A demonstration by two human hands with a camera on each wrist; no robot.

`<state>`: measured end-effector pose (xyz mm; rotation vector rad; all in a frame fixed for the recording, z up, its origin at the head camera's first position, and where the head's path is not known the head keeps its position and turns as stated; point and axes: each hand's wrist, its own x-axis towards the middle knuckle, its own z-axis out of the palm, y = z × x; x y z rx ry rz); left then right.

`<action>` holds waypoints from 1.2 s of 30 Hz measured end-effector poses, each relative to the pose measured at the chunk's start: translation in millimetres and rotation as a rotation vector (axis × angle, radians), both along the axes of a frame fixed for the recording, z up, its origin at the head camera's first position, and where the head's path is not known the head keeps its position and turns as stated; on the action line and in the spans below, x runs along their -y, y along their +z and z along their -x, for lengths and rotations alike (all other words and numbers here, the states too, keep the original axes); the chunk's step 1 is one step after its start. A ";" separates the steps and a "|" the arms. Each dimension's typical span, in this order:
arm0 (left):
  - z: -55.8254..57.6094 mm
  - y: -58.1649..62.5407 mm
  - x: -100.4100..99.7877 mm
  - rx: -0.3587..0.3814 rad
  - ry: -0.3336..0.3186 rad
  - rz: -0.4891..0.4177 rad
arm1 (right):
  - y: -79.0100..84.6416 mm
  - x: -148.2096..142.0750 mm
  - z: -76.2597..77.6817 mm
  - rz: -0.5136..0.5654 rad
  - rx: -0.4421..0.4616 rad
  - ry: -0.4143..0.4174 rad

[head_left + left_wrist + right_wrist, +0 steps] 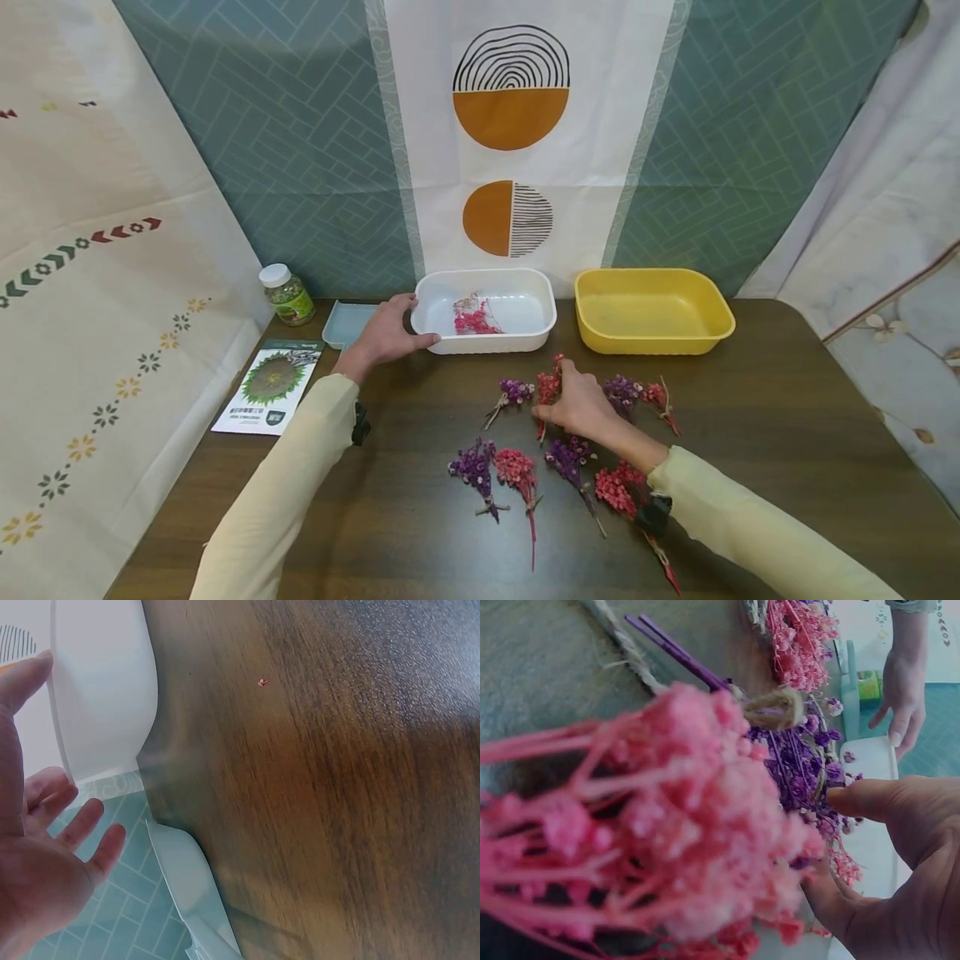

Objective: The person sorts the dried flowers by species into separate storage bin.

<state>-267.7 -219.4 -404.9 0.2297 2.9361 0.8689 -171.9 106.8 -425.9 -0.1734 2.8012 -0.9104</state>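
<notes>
The right hand [579, 407] reaches over a red flower bunch [548, 388] on the table [405, 508], thumb and fingers on either side; whether they pinch it, I cannot tell for sure. The left hand [384, 335], its fingers loosely spread, touches the near-left rim of a white tub [495, 343], which holds reddish sprigs [476, 320]. Close around the right hand lie other red and purple bunches [474, 467]. Farther out, a yellow tub [652, 343] stands right of the white one; a seed packet [270, 392] and a lidded jar [291, 302] sit at far left.
</notes>
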 end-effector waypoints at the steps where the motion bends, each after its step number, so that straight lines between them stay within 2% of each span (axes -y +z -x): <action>1: 0.0 0.3 -0.2 0.000 0.000 0.002 | -0.7 0.6 0.5 0.006 -0.002 -0.002; 10: -0.2 1.0 -0.6 -0.006 0.000 0.006 | -4.6 4.4 2.4 0.070 0.016 -0.012; 25: -1.0 -0.6 1.1 -0.019 -0.007 0.019 | -7.8 5.1 3.4 0.074 0.036 -0.031; 36: -2.2 0.4 0.9 -0.013 0.000 0.008 | -8.6 4.3 1.5 0.115 0.040 -0.052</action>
